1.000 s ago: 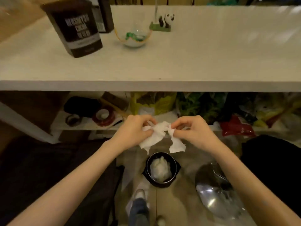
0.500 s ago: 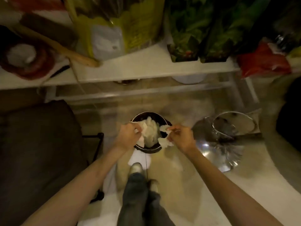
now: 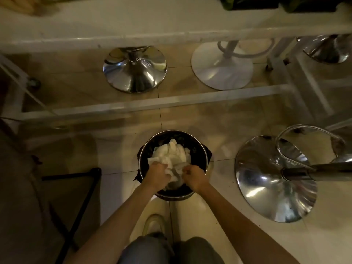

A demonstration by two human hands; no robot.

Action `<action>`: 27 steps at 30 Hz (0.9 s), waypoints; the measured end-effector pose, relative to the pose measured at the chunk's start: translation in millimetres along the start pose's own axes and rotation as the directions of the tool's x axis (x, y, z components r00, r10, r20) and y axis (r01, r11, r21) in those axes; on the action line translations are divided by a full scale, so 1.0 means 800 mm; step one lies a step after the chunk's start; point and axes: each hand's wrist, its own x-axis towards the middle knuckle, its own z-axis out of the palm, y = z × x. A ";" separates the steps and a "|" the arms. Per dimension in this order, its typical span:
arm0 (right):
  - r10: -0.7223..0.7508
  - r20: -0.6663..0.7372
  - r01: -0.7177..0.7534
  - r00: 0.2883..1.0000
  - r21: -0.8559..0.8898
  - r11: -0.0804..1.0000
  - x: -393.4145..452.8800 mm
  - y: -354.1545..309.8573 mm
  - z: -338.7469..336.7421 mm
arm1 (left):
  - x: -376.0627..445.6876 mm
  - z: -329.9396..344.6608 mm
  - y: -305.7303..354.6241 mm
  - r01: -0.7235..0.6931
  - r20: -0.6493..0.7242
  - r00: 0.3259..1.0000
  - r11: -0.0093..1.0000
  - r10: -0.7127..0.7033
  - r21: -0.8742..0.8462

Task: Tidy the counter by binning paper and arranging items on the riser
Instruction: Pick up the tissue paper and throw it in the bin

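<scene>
Down at floor level, between the stools, both hands are working inside the small round bin (image 3: 200, 149). The left hand (image 3: 157, 173) is curling shut, fingers bunching a fold of the white paper (image 3: 171, 155) at the near side of the heap. The right hand (image 3: 194, 175) is sitting just beside it, knuckles up, fingers drawn in against the paper's edge; whether it is really pinching a piece, I cannot tell from here. The paper is lying crumpled in the bin, filling most of the dark liner, with the far rim showing bare. The bin is standing on the pale tiled floor (image 3: 219, 216), right ahead of the person's shoe (image 3: 154, 223) and grey trouser legs (image 3: 167, 250). To the right, a chrome stool base (image 3: 266, 183) is gleaming near the bin, its footrest ring arching above. Farther back, beyond a white frame rail (image 3: 152, 104), another chrome base (image 3: 135, 70) and a white base (image 3: 221, 70) are standing side by side under the white shelf (image 3: 133, 29). A black folding stand (image 3: 82, 197) is sitting at the left.
</scene>
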 end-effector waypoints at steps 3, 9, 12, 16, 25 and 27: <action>-0.008 0.017 0.008 1.000 -0.059 0.998 0.000 -0.001 -0.001 | -0.001 0.001 -0.001 0.037 0.052 0.998 0.999 -0.035 -0.039; -0.077 -0.015 0.074 0.997 -0.124 0.990 -0.062 -0.043 -0.037 | -0.067 -0.042 0.032 0.010 0.050 0.999 0.999 -0.008 -0.043; -0.124 0.026 0.127 0.992 -0.164 0.978 -0.116 -0.085 -0.071 | -0.124 -0.087 0.065 -0.025 0.065 0.998 0.999 0.023 0.032; -0.224 0.068 0.234 0.972 -0.259 0.937 -0.204 -0.159 -0.126 | -0.211 -0.159 0.121 -0.087 0.041 0.996 0.983 0.081 0.165; -0.389 0.136 0.407 0.911 -0.446 0.797 -0.425 -0.335 -0.264 | -0.416 -0.327 0.278 -0.111 -0.067 0.984 0.870 0.162 0.480; -0.432 0.130 0.434 0.892 -0.507 0.744 -0.470 -0.373 -0.290 | -0.464 -0.364 0.309 -0.132 -0.103 0.972 0.853 0.212 0.505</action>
